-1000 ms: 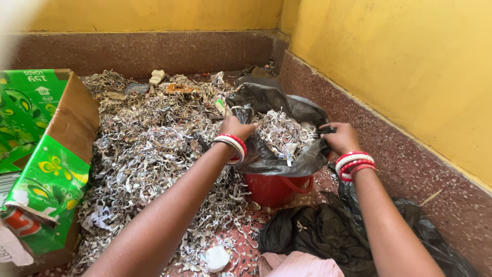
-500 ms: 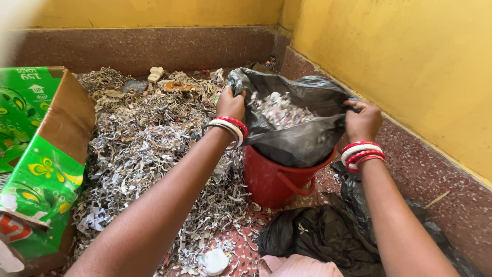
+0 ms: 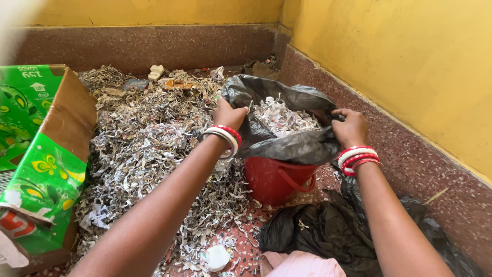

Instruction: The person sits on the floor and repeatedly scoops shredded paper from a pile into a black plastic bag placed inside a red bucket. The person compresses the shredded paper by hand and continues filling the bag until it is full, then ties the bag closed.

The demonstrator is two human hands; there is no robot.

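A bucket [image 3: 274,179] is standing on the floor [image 3: 410,164] near the right wall, with a bag [image 3: 287,138] sitting in it and shredded paper [image 3: 282,115] lying inside the bag. A paper heap [image 3: 148,149] is spreading to its left, a cardboard box [image 3: 36,159] lying at far left. Another bag [image 3: 318,231] is lying nearer, right of centre.

The black bag [image 3: 287,143] hides the red bucket's [image 3: 274,179] rim and inside. The green carton [image 3: 36,159] runs off the left edge. Shredded paper [image 3: 148,149] covers the floor toward the far wall. Fingertips of the right hand [image 3: 351,128] are buried in the bag's folds.
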